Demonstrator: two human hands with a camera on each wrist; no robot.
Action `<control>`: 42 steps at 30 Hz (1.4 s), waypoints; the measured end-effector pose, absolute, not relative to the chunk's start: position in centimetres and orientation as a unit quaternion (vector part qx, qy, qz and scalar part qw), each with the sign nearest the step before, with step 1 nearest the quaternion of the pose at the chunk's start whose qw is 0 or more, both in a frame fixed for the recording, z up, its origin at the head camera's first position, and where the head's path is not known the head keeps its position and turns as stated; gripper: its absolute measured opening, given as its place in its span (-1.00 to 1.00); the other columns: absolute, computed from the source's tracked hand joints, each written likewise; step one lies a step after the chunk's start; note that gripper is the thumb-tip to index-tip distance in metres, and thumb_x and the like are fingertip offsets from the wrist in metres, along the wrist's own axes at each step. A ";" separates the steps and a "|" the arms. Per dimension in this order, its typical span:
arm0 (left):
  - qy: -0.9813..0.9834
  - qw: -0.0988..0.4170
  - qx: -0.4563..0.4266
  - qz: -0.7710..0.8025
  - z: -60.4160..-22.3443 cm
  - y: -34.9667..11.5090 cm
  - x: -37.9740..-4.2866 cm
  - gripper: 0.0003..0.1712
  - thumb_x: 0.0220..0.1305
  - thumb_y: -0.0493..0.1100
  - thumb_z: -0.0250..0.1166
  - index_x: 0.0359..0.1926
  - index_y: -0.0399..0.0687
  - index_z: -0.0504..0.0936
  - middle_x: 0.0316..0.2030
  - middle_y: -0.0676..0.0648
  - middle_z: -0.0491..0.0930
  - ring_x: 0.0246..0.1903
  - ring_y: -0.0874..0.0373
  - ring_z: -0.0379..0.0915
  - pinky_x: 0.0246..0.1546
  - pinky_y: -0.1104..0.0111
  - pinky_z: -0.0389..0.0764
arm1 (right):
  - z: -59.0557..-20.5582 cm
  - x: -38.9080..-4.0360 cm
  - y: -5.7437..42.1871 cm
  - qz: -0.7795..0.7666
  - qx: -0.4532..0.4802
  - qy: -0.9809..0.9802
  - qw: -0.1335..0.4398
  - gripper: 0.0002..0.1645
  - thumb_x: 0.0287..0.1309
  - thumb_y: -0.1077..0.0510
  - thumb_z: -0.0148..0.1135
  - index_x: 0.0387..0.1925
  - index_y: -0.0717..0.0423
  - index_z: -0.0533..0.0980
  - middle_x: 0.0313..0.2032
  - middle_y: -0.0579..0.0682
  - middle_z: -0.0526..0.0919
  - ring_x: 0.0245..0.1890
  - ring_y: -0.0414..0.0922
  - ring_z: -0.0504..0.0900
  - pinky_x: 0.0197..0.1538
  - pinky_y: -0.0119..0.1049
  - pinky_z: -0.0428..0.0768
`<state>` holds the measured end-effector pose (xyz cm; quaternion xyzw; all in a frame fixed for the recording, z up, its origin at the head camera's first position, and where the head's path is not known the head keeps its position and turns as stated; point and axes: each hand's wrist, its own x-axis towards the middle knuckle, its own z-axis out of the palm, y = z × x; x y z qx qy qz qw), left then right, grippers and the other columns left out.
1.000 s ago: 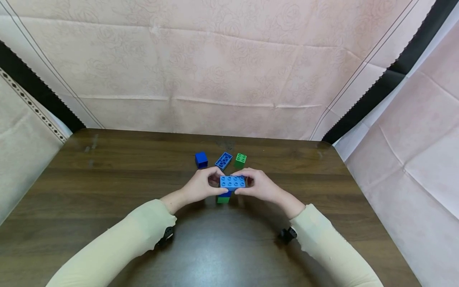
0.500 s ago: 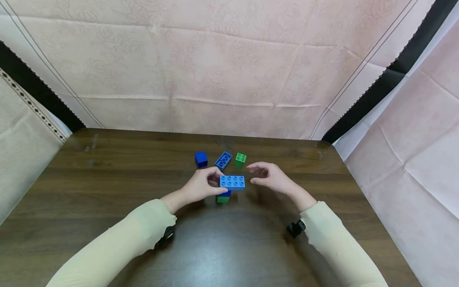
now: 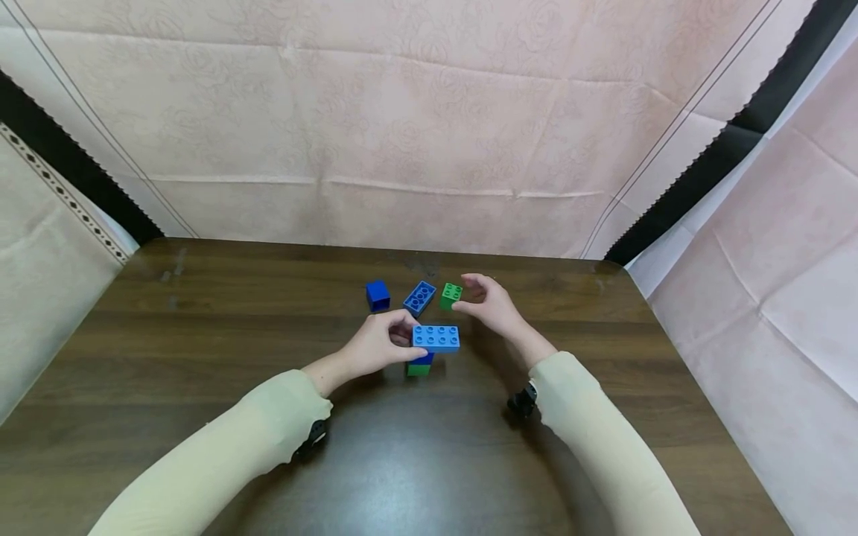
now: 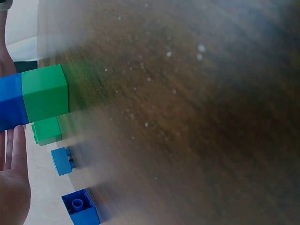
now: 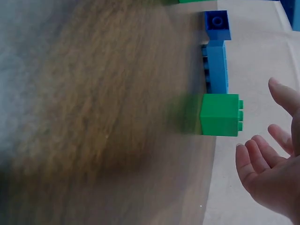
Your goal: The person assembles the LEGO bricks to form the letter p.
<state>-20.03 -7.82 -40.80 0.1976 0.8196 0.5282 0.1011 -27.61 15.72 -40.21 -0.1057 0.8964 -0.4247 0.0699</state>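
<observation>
My left hand (image 3: pixel 377 344) grips the left end of a light blue eight-stud toy brick (image 3: pixel 436 339) between thumb and fingers. That brick sits on top of a stack, over a dark blue brick (image 3: pixel 421 359) and a green brick (image 3: pixel 418 369) at the bottom. The stack's green base (image 4: pixel 45 93) shows large in the left wrist view. At a second, loose green brick (image 3: pixel 451 295), my right hand (image 3: pixel 492 304) spreads thumb and fingers around its right side. In the right wrist view that green brick (image 5: pixel 220 115) stands studs up, with the fingers apart from it.
Behind the stack, a blue brick (image 3: pixel 419 298) lies upside down on the brown wooden table (image 3: pixel 255 298). A dark blue brick (image 3: pixel 378 295) rests on its side to the left, its hollow (image 5: pixel 218 21) showing in the right wrist view. Pale patterned cloth (image 3: pixel 402 134) hangs beyond the table edge.
My right hand has let go of the light blue brick, drawn back to the right, then moved forward to the loose green brick. My left hand has kept its grip on the stack.
</observation>
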 end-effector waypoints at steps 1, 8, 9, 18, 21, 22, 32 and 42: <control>0.820 0.101 0.198 0.528 -40.8 -7.8 -20.0 -0.64 0.05 -0.15 0.42 -0.13 -0.09 0.53 -0.15 -0.10 0.60 -0.19 0.12 0.56 -0.08 0.29 0.62 | -40.3 -27.8 15.6 -0.426 -0.101 0.896 0.070 -0.26 0.07 0.06 0.33 0.26 0.11 0.29 0.19 0.15 0.40 0.16 0.09 0.38 0.18 0.01 0.44; 0.817 0.104 0.197 0.532 -40.7 -7.9 -20.1 -0.66 0.05 -0.16 0.42 -0.15 -0.10 0.53 -0.15 -0.11 0.60 -0.19 0.11 0.56 -0.08 0.28 0.62 | -41.3 -28.9 15.0 -0.428 -0.095 0.895 0.079 -0.24 0.08 0.05 0.32 0.28 0.14 0.26 0.22 0.16 0.39 0.14 0.10 0.40 0.18 0.00 0.44; 0.816 0.104 0.198 0.533 -40.7 -7.9 -20.1 -0.66 0.05 -0.16 0.42 -0.15 -0.10 0.53 -0.15 -0.11 0.60 -0.18 0.11 0.56 -0.08 0.28 0.62 | -41.5 -29.0 15.0 -0.428 -0.093 0.895 0.083 -0.24 0.08 0.05 0.32 0.29 0.13 0.26 0.22 0.15 0.39 0.14 0.09 0.40 0.18 -0.01 0.44; 0.814 0.103 0.203 0.535 -40.9 -7.8 -20.2 -0.66 0.05 -0.14 0.42 -0.16 -0.08 0.53 -0.15 -0.10 0.59 -0.19 0.12 0.57 -0.09 0.28 0.63 | -42.4 -29.2 14.6 -0.419 -0.084 0.900 0.090 -0.26 0.09 0.04 0.32 0.28 0.10 0.27 0.19 0.14 0.42 0.13 0.06 0.44 0.20 -0.04 0.44; 0.811 0.103 0.207 0.538 -40.9 -7.8 -20.2 -0.66 0.05 -0.14 0.42 -0.16 -0.09 0.53 -0.15 -0.10 0.60 -0.19 0.12 0.58 -0.10 0.28 0.63 | -42.6 -29.2 14.5 -0.413 -0.077 0.904 0.086 -0.34 0.11 0.05 0.30 0.21 0.11 0.32 0.08 0.15 0.49 0.04 0.04 0.47 0.16 -0.06 0.46; 0.811 0.103 0.207 0.538 -40.9 -7.8 -20.2 -0.66 0.05 -0.14 0.42 -0.16 -0.08 0.53 -0.15 -0.10 0.60 -0.19 0.12 0.58 -0.10 0.28 0.63 | -42.7 -29.2 14.5 -0.411 -0.075 0.904 0.085 -0.38 0.11 0.06 0.30 0.18 0.12 0.34 0.04 0.15 0.50 0.01 0.03 0.47 0.14 -0.07 0.47; 0.810 0.104 0.211 0.537 -41.1 -7.9 -20.3 -0.67 0.06 -0.13 0.41 -0.16 -0.08 0.53 -0.14 -0.11 0.59 -0.19 0.11 0.58 -0.11 0.29 0.64 | -42.8 -29.2 14.3 -0.401 -0.059 0.911 0.081 -0.49 0.13 0.11 0.27 0.09 0.15 0.37 -0.03 0.17 0.52 -0.06 0.03 0.47 0.12 -0.08 0.47; 0.810 0.105 0.211 0.537 -41.3 -8.1 -20.4 -0.67 0.06 -0.13 0.41 -0.16 -0.08 0.52 -0.14 -0.11 0.59 -0.19 0.11 0.59 -0.11 0.29 0.64 | -43.1 -29.0 14.6 -0.414 -0.065 0.904 0.081 -0.53 0.13 0.11 0.27 0.08 0.14 0.41 -0.03 0.16 0.54 -0.06 0.03 0.48 0.11 -0.08 0.49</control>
